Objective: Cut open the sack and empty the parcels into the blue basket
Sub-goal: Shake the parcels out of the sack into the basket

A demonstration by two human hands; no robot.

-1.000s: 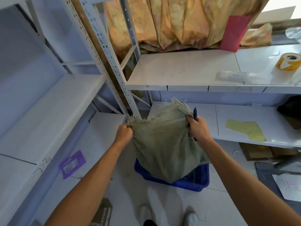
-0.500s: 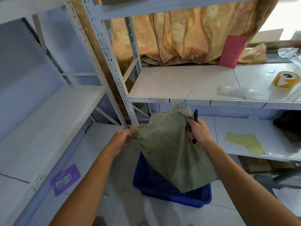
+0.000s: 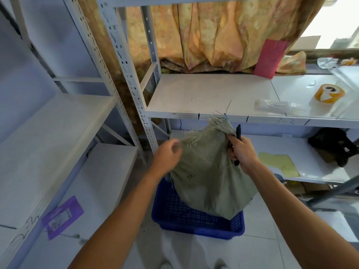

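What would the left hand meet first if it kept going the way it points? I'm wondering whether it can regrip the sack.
Probably the frayed edge of the sack: the left hand is blurred, right beside it.

Bright window glare, blurred left hand [image 3: 168,157]

Curtain [image 3: 213,35]: orange patterned, hanging behind the upper shelf [image 3: 209,94].
Pink packet [image 3: 270,58]: leaning upright at the shelf's back.
Tape roll [image 3: 328,93]: yellow, lying at right.
Clear bag [image 3: 277,105]: near the shelf's front edge.
Purple label [image 3: 62,217]: low left.
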